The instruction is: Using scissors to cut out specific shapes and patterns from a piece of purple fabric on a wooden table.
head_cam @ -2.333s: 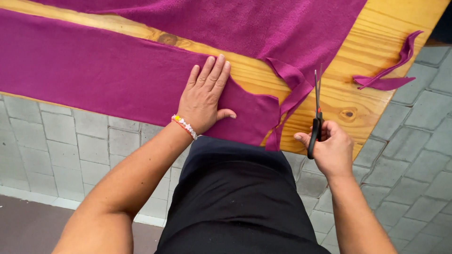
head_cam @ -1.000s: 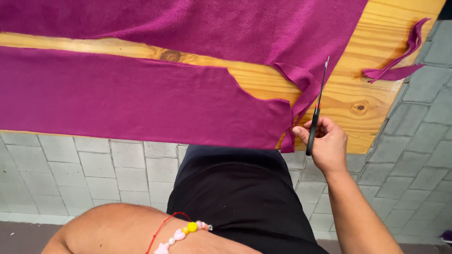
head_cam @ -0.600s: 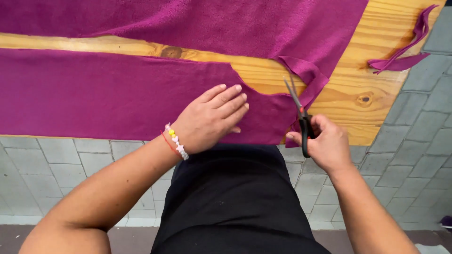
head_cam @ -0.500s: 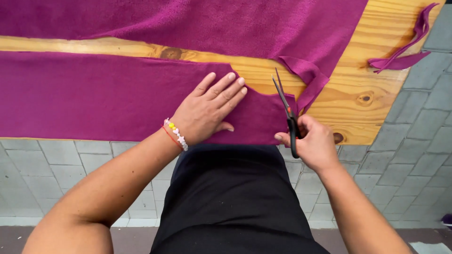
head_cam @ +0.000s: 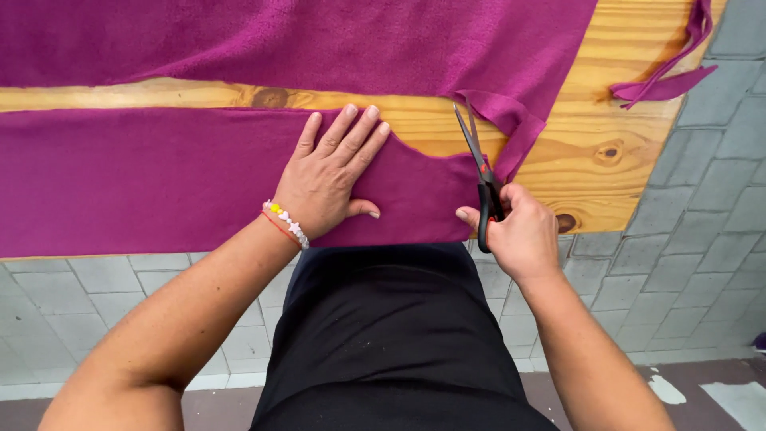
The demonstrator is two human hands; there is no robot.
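The left hand (head_cam: 327, 179) lies flat on the near strip of magenta fleece fabric (head_cam: 144, 179), fingers (head_cam: 355, 132) spread and extended, pressing it onto the wooden worktop (head_cam: 606, 152); it grips nothing. The right hand (head_cam: 519, 231) is closed around the handles of the black scissors (head_cam: 479, 172), just right of the left hand, at the strip's right end. The blades stand slightly parted, pointing away from the body along the strip's curved cut edge. The strip's long axis runs leftward from the scissors. A larger fabric panel (head_cam: 319, 40) lies beyond the strip; a trimmed scrap (head_cam: 662, 80) lies at the worktop's far right.
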